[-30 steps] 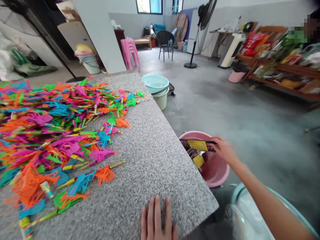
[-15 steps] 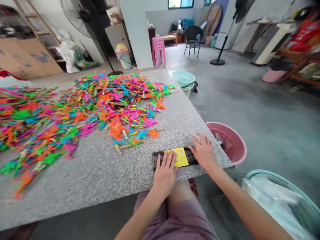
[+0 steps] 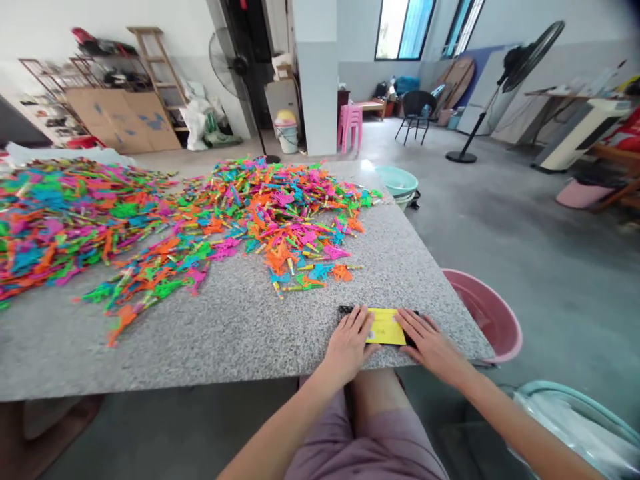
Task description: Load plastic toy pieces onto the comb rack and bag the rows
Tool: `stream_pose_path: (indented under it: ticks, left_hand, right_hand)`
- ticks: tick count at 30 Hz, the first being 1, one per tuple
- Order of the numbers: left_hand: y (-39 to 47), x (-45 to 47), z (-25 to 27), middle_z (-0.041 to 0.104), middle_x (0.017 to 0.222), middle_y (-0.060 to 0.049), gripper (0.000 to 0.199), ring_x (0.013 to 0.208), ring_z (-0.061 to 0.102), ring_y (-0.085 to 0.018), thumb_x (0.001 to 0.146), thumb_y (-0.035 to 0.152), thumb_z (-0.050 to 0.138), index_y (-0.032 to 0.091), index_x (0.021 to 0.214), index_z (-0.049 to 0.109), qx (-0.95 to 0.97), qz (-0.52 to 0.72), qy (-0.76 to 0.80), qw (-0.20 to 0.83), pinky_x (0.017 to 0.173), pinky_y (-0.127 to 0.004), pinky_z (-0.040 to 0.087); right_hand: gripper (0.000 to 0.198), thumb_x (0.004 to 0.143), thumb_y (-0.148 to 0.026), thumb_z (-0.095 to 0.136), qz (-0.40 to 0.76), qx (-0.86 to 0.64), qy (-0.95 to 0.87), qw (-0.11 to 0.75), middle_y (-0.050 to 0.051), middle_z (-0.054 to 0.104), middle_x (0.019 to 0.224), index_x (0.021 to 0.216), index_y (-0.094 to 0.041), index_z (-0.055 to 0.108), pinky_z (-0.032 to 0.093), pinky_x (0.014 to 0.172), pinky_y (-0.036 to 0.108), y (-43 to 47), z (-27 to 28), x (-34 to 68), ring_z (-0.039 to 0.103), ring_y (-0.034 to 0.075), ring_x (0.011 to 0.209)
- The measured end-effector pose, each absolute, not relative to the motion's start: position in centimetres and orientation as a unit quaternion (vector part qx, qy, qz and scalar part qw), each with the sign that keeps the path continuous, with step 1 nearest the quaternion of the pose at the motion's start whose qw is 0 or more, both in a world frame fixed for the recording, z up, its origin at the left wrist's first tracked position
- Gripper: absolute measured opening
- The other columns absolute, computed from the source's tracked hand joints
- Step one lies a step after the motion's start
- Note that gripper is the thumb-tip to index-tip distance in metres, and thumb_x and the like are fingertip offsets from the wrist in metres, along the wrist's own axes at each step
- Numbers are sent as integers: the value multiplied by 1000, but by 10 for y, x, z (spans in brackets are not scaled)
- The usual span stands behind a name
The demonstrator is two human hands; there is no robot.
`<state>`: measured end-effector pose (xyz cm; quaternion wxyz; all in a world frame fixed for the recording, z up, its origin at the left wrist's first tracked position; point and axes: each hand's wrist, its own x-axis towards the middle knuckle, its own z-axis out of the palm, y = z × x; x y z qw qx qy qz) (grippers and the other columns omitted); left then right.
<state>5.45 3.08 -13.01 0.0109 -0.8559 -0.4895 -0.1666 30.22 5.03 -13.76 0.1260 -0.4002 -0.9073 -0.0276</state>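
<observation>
A yellow card (image 3: 386, 331) lies across a black plastic grid-like tray (image 3: 345, 309) at the front edge of the granite-topped table (image 3: 240, 347). My left hand (image 3: 350, 337) rests on the left end of the tray, its fingers stretched over the card's left edge. From the other side my right hand (image 3: 427, 340) lies over the tray's right end, fingers flat with their tips on the card. Most of the tray is hidden under the card and both hands. Farther back is a heap of small bright plastic pieces (image 3: 285, 200) in pink, orange, green and blue.
More of the coloured pieces (image 3: 55, 220) are piled at the table's left. A pink basin (image 3: 510, 327) stands beside the right table edge, with a teal-rimmed tub (image 3: 565, 393) holding clear plastic nearer me. A light-green basin (image 3: 397, 180) is past the far right edge.
My right hand has come down from the tray's right end onto the card's right edge. My left hand has shifted toward the card's left edge. The camera view has swung left and up.
</observation>
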Motion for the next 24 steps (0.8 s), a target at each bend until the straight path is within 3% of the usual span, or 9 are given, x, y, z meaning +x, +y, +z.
stream_pose_path:
  ticks: [3,6,8,10,12,14,16,19,24]
  left_hand:
    - [41,38,-114,71,106,-10,36,107,64,-21,97,48,49,18,109,65,-858,-172,-483,9,91,-33,48]
    - [58,12,-102,67,71,-3,38,76,66,-17,99,46,45,19,81,66,-845,-176,-505,9,77,-29,49]
    - [67,-6,-100,64,65,-1,38,68,64,-16,98,44,49,20,73,65,-831,-179,-527,15,71,-28,48]
    - [68,-15,-103,67,76,-4,31,76,64,-18,97,41,52,19,79,68,-807,-191,-558,33,73,-30,50]
    - [55,-11,-111,69,100,-11,26,95,63,-24,98,36,51,17,103,68,-775,-210,-593,56,84,-39,50]
    - [30,6,-124,63,121,-15,35,111,58,-28,98,35,48,16,125,60,-756,-226,-610,70,95,-46,46]
    - [2,25,-137,62,127,-12,44,115,57,-28,96,45,49,19,130,58,-769,-227,-594,65,99,-45,45]
    - [-21,43,-150,51,143,-13,67,131,46,-32,94,58,45,15,145,43,-789,-199,-578,59,107,-48,38]
    - [-12,44,-151,36,154,-16,71,145,26,-34,95,54,44,10,150,32,-792,-174,-585,-9,116,-52,25]
  right_hand:
    - [40,102,-38,35,29,-383,-913,141,9,66,126,133,-21,55,44,103,43,61,-113,310,62,23,114]
    - [38,102,-37,35,84,-415,-891,162,8,69,114,131,-23,54,49,95,39,88,-82,288,65,22,104]
    - [39,101,-38,40,79,-445,-878,159,10,65,117,134,-21,51,50,92,36,116,-69,257,62,23,108]
    - [36,99,-31,44,44,-480,-868,117,13,62,117,131,-18,54,50,87,33,148,-66,219,61,24,106]
    - [33,97,-17,43,8,-500,-864,62,15,59,120,126,-16,56,49,83,32,178,-71,181,61,24,102]
    - [35,92,-5,40,-4,-492,-870,26,16,56,123,119,-15,60,48,82,32,201,-81,154,60,23,100]
    - [32,87,0,43,12,-485,-874,16,15,57,121,105,-14,66,47,80,30,213,-90,146,60,22,97]
    - [22,83,-1,49,54,-527,-847,47,12,62,107,85,-14,67,45,76,28,210,-100,169,60,20,89]
    - [13,88,-17,52,80,-604,-788,82,8,64,86,84,-15,64,46,71,31,175,-103,220,62,19,75]
